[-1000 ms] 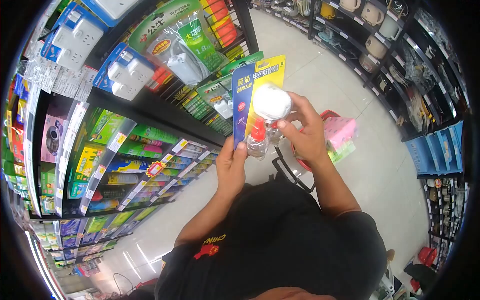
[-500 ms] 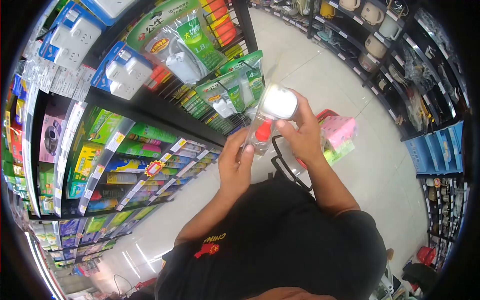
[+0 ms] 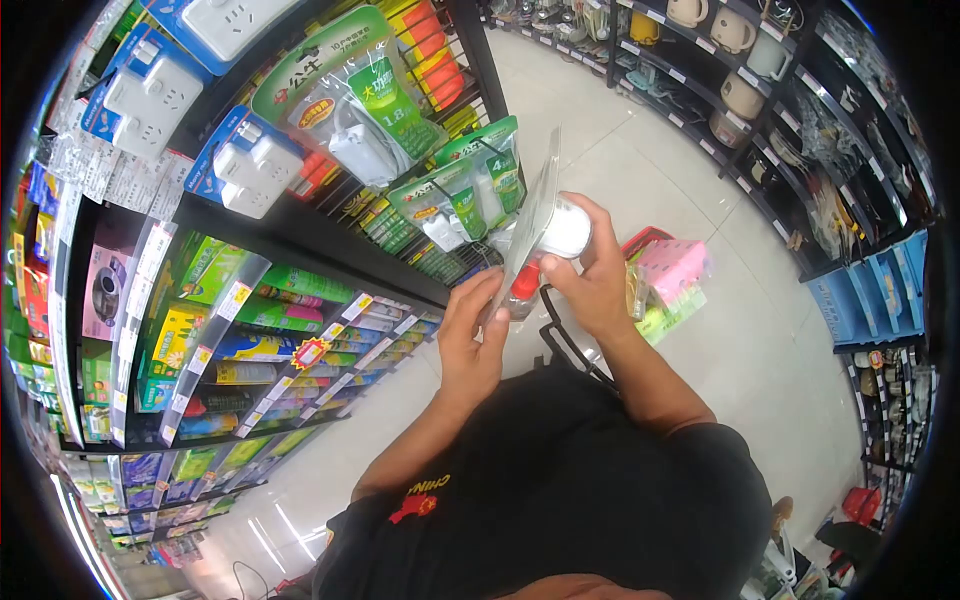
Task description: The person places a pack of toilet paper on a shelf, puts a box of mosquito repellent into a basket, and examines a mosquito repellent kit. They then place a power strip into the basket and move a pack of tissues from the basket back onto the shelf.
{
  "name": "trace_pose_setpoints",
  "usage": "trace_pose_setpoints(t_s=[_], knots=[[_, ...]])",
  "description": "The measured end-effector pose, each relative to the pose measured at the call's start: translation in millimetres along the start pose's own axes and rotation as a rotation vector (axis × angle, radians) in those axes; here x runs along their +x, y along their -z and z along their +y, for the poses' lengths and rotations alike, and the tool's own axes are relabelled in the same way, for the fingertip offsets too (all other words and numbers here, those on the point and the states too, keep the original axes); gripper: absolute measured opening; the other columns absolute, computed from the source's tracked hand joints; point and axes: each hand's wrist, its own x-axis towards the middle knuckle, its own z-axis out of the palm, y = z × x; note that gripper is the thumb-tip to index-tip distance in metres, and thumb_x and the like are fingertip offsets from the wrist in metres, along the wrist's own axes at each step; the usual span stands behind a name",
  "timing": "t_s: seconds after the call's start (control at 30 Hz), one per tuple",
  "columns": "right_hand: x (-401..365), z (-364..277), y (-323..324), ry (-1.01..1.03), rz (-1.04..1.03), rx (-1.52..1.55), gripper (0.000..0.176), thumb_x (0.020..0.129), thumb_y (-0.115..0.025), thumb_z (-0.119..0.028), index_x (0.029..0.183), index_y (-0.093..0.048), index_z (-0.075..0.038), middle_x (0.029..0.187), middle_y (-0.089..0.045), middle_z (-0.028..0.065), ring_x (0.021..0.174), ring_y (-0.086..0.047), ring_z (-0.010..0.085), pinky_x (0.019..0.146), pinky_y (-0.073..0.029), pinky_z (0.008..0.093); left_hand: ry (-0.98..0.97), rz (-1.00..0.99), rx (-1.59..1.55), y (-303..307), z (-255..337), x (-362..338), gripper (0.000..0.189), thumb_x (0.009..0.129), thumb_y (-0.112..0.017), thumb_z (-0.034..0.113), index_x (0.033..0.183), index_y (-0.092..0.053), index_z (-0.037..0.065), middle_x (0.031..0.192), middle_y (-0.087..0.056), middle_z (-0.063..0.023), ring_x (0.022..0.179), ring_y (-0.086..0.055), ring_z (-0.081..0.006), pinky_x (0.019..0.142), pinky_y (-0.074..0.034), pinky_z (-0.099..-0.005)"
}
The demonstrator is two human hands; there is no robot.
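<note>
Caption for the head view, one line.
Left hand and right hand hold a flat card pack with a white rounded plastic device, beside a shop shelf.

We wear a black T-shirt (image 3: 590,480) of plain, matte-looking cloth, its wide body creased in soft folds. On the left side of our chest sits small yellow lettering (image 3: 432,486) that reads "CHINA", and close by it a red printed shape (image 3: 412,508) with a small yellow mark on it. Our short right sleeve (image 3: 715,450) is black like the rest and ends above the elbow, and our forearms and both hands are bare
</note>
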Motion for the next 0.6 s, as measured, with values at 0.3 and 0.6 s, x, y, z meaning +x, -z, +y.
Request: trace_pose_setpoints(t_s=[0.3, 0.6], knots=[[-1.2, 6.9, -0.2, 0.002, 0.016, 0.034, 0.07, 0.083, -0.077, -0.022, 0.138, -0.039, 0.0, 0.122, -0.055, 0.0112, 0.114, -0.054, 0.0186, 0.1, -0.043, 0.0346, -0.023, -0.011, -0.012, -1.6, -1.5, -0.1, 0.036, 0.093, -0.06, 0.006, 0.128, -0.057, -0.001, 0.133, -0.054, -0.019, 0.121, -0.056, -0.0282, 0.094, -0.05, -0.035], [0.9, 7.6, 0.8, -0.041, 0.013, 0.091, 0.066, 0.085, -0.074, -0.018, 0.138, -0.039, 0.0, 0.122, -0.055, 0.0102, 0.115, -0.054, 0.0187, 0.098, -0.044, 0.035, 0.022, -0.038, -0.117, -3.9, 0.3, -0.3, 0.042, 0.091, -0.061, 0.003, 0.132, -0.053, 0.0, 0.137, -0.049, -0.0182, 0.124, -0.053, -0.0273, 0.099, -0.05, -0.0364]])
